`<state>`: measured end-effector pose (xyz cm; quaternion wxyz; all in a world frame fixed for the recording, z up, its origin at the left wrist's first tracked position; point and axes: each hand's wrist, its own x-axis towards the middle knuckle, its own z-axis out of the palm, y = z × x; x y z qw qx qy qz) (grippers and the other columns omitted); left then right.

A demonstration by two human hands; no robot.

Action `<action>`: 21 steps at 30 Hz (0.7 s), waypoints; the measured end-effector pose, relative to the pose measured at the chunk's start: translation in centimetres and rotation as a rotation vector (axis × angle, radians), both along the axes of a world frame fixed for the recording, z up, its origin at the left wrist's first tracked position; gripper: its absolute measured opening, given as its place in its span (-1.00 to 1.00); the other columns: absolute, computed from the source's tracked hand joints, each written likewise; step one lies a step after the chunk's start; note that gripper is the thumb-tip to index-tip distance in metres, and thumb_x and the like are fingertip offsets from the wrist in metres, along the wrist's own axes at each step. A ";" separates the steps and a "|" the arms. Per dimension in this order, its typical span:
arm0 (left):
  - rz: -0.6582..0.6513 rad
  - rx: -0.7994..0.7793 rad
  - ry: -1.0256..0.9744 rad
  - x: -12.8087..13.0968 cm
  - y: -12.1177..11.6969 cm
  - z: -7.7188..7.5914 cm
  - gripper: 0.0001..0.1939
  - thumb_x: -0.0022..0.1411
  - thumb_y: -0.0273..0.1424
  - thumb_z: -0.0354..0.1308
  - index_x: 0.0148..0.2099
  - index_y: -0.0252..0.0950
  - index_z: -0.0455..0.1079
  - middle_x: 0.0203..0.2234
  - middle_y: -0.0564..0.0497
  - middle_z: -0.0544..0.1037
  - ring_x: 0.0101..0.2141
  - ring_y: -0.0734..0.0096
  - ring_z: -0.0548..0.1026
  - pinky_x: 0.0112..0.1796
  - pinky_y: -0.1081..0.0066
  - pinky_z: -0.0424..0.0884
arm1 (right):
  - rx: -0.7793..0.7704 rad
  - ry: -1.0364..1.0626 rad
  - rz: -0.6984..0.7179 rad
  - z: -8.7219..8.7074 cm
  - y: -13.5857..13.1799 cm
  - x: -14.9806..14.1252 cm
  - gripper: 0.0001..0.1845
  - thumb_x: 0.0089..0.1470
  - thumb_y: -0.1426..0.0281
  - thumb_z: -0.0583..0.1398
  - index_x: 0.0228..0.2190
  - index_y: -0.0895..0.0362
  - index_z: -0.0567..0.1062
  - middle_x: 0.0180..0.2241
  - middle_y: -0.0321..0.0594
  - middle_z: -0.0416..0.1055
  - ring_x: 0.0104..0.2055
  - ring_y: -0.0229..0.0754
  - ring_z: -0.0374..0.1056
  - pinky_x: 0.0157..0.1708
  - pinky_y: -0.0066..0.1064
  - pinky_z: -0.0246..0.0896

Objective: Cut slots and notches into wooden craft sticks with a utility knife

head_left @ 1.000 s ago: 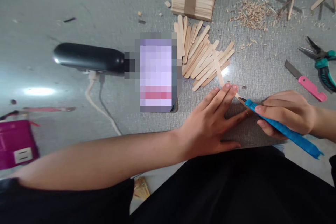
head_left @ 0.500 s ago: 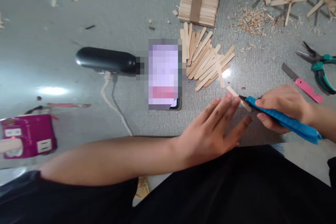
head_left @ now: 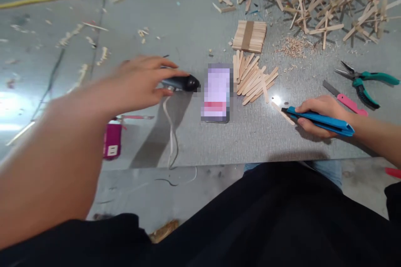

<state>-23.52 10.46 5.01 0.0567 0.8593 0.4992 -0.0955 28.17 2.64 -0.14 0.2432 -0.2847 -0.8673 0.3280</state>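
My right hand (head_left: pixel 319 120) is closed around a blue utility knife (head_left: pixel 322 121), its tip beside a cut wooden stick (head_left: pixel 283 113) lying on the grey surface. My left hand (head_left: pixel 139 81) is raised over the left side, blurred by motion, fingers stretched out above a black oblong device (head_left: pixel 181 82) with a white cable (head_left: pixel 171 133). It holds nothing that I can see. A phone (head_left: pixel 216 94) lies face up between the two hands. Loose wooden sticks (head_left: pixel 252 77) are piled just right of the phone.
A banded bundle of sticks (head_left: pixel 249 36) lies behind the loose pile, with shavings (head_left: pixel 293 46) beside it. Glued stick crosses (head_left: pixel 322 0) fill the far right. Green-handled pliers (head_left: pixel 365 81) and a pink knife (head_left: pixel 346 100) lie at right. A magenta box (head_left: pixel 112 139) sits left.
My left hand has left the stick and swung left to the black device. The right hand stays on the knife. The view has tilted up and pulled back.
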 end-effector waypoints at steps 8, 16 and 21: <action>-0.053 -0.094 0.001 -0.3 2.5 -3.2 -0.34 0.35 -0.28 0.06 0.41 -0.41 0.47 0.19 -0.26 0.58 0.12 0.05 0.50 0.22 0.04 0.49 | -0.074 0.008 0.007 -0.6 0.3 0.5 -0.83 0.36 0.17 0.22 -0.10 -0.04 0.49 -0.37 -0.27 0.66 -0.45 -0.09 0.53 -0.40 -0.19 0.32; -0.037 0.029 -0.105 -1.1 1.3 -4.6 -0.49 0.44 -0.38 0.09 0.33 -0.46 0.48 0.13 -0.19 0.54 0.15 0.16 0.40 0.35 0.04 0.41 | -0.003 0.018 0.017 -0.3 0.4 0.2 -0.87 0.37 0.23 0.22 -0.10 -0.03 0.49 -0.42 -0.34 0.63 -0.51 -0.16 0.46 -0.45 -0.21 0.29; -0.036 0.088 -0.145 -1.2 0.8 -4.8 -0.46 0.54 -0.29 0.09 0.42 -0.46 0.42 0.08 -0.13 0.53 0.09 0.17 0.38 0.35 -0.05 0.43 | 0.053 0.027 0.037 -0.4 0.5 0.3 -0.89 0.38 0.25 0.22 -0.09 -0.04 0.46 -0.43 -0.41 0.61 -0.51 -0.19 0.46 -0.47 -0.26 0.27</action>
